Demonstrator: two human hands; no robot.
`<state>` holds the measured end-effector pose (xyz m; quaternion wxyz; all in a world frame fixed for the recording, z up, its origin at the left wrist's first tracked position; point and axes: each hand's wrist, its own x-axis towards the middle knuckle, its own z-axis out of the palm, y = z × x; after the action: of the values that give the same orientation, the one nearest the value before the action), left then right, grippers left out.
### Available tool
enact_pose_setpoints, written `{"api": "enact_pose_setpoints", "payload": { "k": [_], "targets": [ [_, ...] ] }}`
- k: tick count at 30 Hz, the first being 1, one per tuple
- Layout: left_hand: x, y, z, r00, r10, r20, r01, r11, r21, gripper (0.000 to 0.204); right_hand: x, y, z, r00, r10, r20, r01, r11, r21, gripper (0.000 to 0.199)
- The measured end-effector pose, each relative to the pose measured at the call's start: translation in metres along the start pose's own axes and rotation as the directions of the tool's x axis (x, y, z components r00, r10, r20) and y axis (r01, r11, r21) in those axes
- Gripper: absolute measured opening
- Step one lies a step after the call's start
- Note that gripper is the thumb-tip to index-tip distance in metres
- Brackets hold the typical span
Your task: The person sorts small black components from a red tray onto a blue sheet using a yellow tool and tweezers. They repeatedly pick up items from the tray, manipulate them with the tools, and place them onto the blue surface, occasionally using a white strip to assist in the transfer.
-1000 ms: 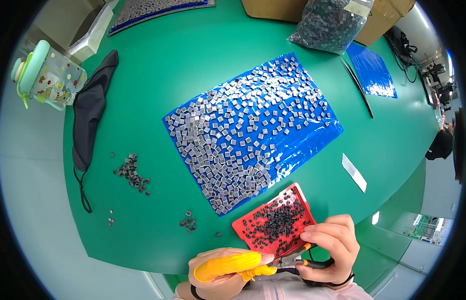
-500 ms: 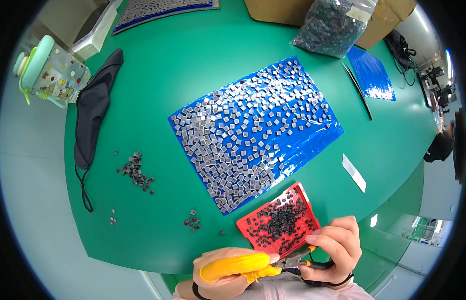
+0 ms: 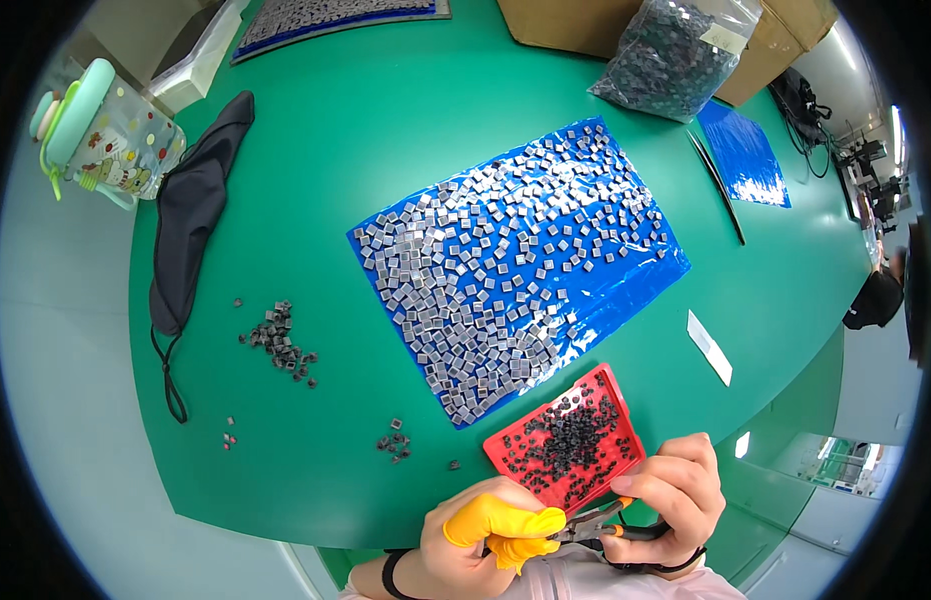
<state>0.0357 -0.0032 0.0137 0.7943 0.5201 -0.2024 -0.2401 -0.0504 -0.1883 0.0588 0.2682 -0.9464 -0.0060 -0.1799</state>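
Note:
My right hand (image 3: 677, 500) grips small pliers (image 3: 591, 523) with black and orange handles. Their metal jaws point left, toward my left hand (image 3: 475, 530). Yellow coverings (image 3: 500, 522) sheathe the thumb and a finger of that hand, pinched together at the jaw tips. Whatever sits between them is too small or hidden to make out. Just beyond both hands lies a shallow red tray (image 3: 503, 455) holding many tiny black parts (image 3: 573, 437).
Many small grey square pieces (image 3: 425, 290) cover a blue sheet (image 3: 625, 290) on the green table (image 3: 315, 200). Loose dark pieces (image 3: 277, 338) lie left. Around them are a black cloth mask (image 3: 193, 220), a bottle (image 3: 125, 140), tweezers (image 3: 720, 190), a white strip (image 3: 709, 348) and a bag of pieces (image 3: 675, 60).
My left hand has turned and shifted slightly right, its yellow-covered fingers now more bent at the jaws. The right hand keeps its hold on the pliers. The whole view has shifted slightly.

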Motion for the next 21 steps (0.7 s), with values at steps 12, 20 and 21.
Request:
{"api": "enact_pose_setpoints", "payload": {
  "k": [12, 20, 21],
  "targets": [
    [-0.008, -0.018, -0.006, 0.975, 0.179, 0.132, -0.192, 0.977, 0.092, 0.010, -0.001, -0.001, 0.002, 1.000, -0.009, 0.013, 0.010, 1.000, -0.014, 0.046],
    [-0.006, -0.026, -0.016, 0.965, 0.165, 0.204, -0.170, 0.985, 0.007, 0.019, 0.000, 0.000, 0.000, 0.999, -0.034, 0.003, 0.034, 0.999, -0.018, 0.046],
    [-0.006, -0.023, -0.015, 0.973, 0.155, 0.171, -0.158, 0.988, 0.001, 0.021, 0.000, -0.001, 0.000, 0.999, -0.032, -0.003, 0.032, 0.999, -0.012, 0.046]
  ]
}}
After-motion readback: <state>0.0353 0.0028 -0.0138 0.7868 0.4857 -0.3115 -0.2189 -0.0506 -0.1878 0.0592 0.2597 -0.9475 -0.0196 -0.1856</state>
